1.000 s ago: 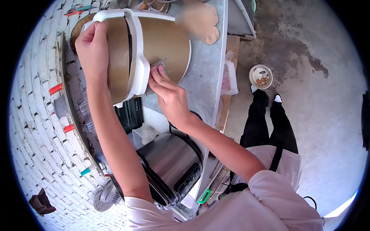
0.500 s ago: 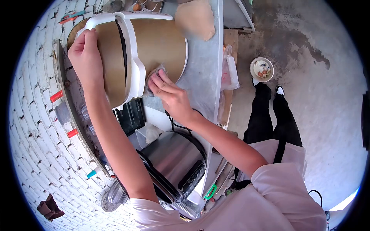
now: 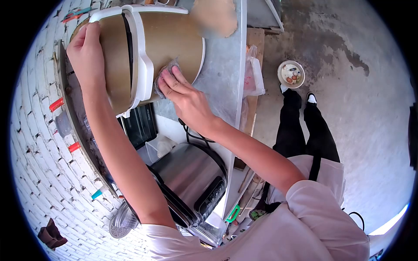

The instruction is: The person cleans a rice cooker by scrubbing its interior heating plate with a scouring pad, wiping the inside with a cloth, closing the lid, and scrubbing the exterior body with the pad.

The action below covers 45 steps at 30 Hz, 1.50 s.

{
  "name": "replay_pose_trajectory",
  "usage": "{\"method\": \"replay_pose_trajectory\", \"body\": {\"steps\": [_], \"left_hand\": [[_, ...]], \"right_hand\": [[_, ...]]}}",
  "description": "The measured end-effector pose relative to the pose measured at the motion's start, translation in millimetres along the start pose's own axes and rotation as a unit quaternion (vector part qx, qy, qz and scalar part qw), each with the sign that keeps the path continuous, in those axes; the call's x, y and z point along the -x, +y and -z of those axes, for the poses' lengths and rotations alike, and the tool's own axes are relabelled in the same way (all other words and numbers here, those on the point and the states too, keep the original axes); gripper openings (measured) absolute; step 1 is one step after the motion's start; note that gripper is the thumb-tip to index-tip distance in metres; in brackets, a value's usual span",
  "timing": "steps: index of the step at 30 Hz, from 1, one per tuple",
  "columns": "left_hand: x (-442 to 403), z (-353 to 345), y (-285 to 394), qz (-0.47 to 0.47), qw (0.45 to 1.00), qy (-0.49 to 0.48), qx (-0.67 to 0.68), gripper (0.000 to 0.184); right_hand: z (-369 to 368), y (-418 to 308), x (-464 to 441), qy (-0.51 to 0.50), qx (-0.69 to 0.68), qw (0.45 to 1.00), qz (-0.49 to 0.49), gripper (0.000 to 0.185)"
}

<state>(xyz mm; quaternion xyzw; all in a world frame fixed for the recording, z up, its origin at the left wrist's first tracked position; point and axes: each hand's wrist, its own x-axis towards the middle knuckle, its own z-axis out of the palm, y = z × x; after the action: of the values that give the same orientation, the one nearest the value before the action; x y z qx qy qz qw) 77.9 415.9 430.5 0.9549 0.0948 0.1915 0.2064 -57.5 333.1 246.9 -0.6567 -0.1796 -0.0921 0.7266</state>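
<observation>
A gold and white rice cooker (image 3: 167,39) fills the upper left of the head view, on the grey counter. Its white rim band (image 3: 141,56) runs between the lid and the body. My left hand (image 3: 87,50) is closed on the white handle (image 3: 106,14) at the lid's end; its fingertips are partly hidden. A crumpled grey cloth (image 3: 160,89) is in my right hand (image 3: 185,93), pressed against the gold body beside the white band. Part of the cloth lies hidden under my fingers.
A steel cooker (image 3: 187,176) with a dark control panel stands nearer my body, a black cord (image 3: 187,130) beside it. A beige board-like piece (image 3: 215,17) lies on the counter (image 3: 222,74). A bowl with scraps (image 3: 291,74) sits on the floor by my feet.
The whole view has shifted slightly, so things appear higher and further left. The cloth in my right hand has slid a little upward on the cooker's body. My left hand stays on the handle.
</observation>
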Motion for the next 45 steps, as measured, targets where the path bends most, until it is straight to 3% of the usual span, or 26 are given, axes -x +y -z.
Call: {"method": "replay_pose_trajectory", "body": {"steps": [5, 7, 9, 10, 15, 17, 19, 22, 25, 29, 31, 33, 37, 39, 41, 43, 45], "left_hand": [[2.9, -4.3, 4.6, 0.015, 0.999, 0.034, -0.017, 0.032], [2.1, -2.3, 0.7, 0.022, 0.999, 0.029, -0.025, 0.033], [0.2, -3.0, 0.7, 0.003, 1.000, 0.027, -0.016, 0.033], [0.9, -2.8, 0.8, -0.001, 0.999, 0.025, -0.024, 0.032], [5.0, -3.4, 3.6, -0.006, 0.999, 0.023, -0.027, 0.031], [5.3, -5.3, 7.1, 0.003, 0.999, 0.039, -0.029, 0.030], [6.4, -5.3, 7.6, 0.000, 1.000, 0.010, -0.007, 0.029], [5.7, -9.0, 2.4, -0.014, 1.000, 0.004, 0.012, 0.028], [7.1, -9.3, 4.9, -0.037, 0.998, 0.000, 0.042, 0.031], [9.1, -8.5, 13.4, -0.011, 0.999, -0.026, 0.023, 0.031], [7.3, -8.8, 11.2, -0.023, 0.999, -0.027, 0.031, 0.031], [10.3, -7.3, 11.2, -0.030, 0.998, -0.028, 0.038, 0.032], [9.8, -7.2, 14.7, -0.011, 0.998, -0.034, 0.048, 0.032], [10.7, -7.7, 12.1, -0.010, 0.998, -0.034, 0.043, 0.032], [10.8, -8.3, 13.9, -0.007, 0.999, -0.030, 0.042, 0.032], [14.0, -6.4, 15.9, -0.006, 0.999, -0.027, 0.041, 0.032], [12.0, -7.1, 17.1, 0.008, 0.999, -0.030, 0.026, 0.032]], "right_hand": [[8.7, 4.8, -23.1, 0.066, -0.051, 0.996, -0.025, 0.043], [10.7, 15.7, -19.9, 0.050, -0.055, 0.996, -0.044, 0.040], [10.5, 21.1, -16.0, 0.074, -0.068, 0.985, -0.143, 0.038], [11.6, 18.1, -5.8, 0.022, -0.132, 0.970, -0.204, 0.047], [-20.0, -11.5, 7.5, 0.045, -0.151, 0.968, -0.196, 0.064], [-14.0, -8.2, -16.6, 0.031, -0.059, 0.990, -0.121, 0.060], [-1.5, 20.6, -52.8, 0.064, -0.066, 0.991, -0.097, 0.051], [13.6, 53.1, -79.2, 0.057, -0.128, 0.978, -0.157, 0.039], [16.4, 7.4, -53.1, 0.023, -0.137, 0.977, -0.165, 0.039], [28.9, 25.3, -110.6, -0.013, -0.217, 0.974, -0.063, 0.034], [29.6, 43.4, -124.3, -0.016, -0.238, 0.969, -0.056, 0.030], [34.2, 68.3, -117.4, -0.036, -0.231, 0.957, -0.174, 0.030], [40.0, 35.7, -82.4, -0.052, -0.149, 0.972, -0.174, 0.034], [40.2, 7.4, -93.2, -0.084, -0.141, 0.985, -0.061, 0.038], [44.3, 17.2, -124.9, -0.084, -0.185, 0.979, -0.025, 0.037], [51.8, 43.3, -136.3, -0.131, -0.195, 0.960, -0.155, 0.033], [38.2, 65.3, -117.8, -0.082, -0.153, 0.975, -0.141, 0.026]]}}
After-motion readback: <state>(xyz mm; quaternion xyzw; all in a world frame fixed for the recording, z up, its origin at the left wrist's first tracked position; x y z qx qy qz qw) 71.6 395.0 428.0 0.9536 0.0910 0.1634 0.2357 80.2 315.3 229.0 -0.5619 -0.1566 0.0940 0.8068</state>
